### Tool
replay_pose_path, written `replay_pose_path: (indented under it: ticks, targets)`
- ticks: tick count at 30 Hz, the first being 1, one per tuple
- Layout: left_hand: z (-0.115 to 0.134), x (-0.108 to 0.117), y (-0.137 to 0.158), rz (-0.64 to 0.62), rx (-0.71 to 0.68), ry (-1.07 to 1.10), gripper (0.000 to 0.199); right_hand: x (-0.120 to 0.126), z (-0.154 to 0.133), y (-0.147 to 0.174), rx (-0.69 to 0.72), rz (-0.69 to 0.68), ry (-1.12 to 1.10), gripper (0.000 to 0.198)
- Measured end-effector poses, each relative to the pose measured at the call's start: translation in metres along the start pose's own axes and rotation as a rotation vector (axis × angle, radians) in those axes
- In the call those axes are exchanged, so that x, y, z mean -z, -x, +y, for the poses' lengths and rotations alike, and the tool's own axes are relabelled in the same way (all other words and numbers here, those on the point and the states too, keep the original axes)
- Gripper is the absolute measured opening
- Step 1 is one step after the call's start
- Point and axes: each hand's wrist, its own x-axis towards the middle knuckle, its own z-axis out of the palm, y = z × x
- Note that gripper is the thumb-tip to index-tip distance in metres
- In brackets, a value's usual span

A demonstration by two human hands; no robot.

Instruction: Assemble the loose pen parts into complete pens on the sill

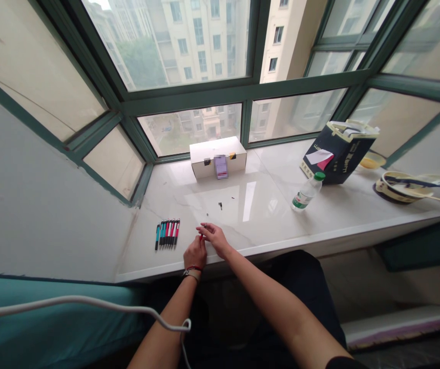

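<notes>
Near the front edge of the white marble sill, my left hand (195, 252) is closed round a red pen (201, 237), most of which its fingers hide. My right hand (212, 237) meets it at the pen's upper end, fingertips pinched there; a small dark part seems to lie between them. Left of my hands, several pens (167, 234) with teal, red and white barrels lie side by side in a row. Beyond my fingers a few small black pen parts (220, 205) are scattered, with another tiny dark piece (232, 198) farther right.
A white box (218, 159) with a purple card against its front stands by the window. To the right are a green-capped bottle (307, 192), a dark paper bag (338, 154) and a round container (400, 187). A white cable (89, 301) crosses the lower left.
</notes>
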Motion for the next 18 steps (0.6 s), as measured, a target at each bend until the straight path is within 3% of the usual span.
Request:
replay_pose_path:
  ticks: [3,8,14,18]
  targets:
    - [0.0,-0.001,0.0,-0.001,-0.005,0.0,0.038,-0.002,-0.001,0.002,0.001,-0.023,-0.037,0.046]
    - [-0.004,-0.004,0.0,0.014,-0.043,0.014,0.037,-0.006,0.008,-0.002,0.102,0.233,0.113,0.04]
    - [-0.002,-0.003,0.0,0.015,-0.016,0.004,0.036,-0.006,0.005,0.003,0.028,0.027,-0.025,0.048]
    - [-0.001,0.0,0.0,0.01,-0.028,0.003,0.036,-0.003,0.01,0.001,0.065,0.164,0.022,0.041]
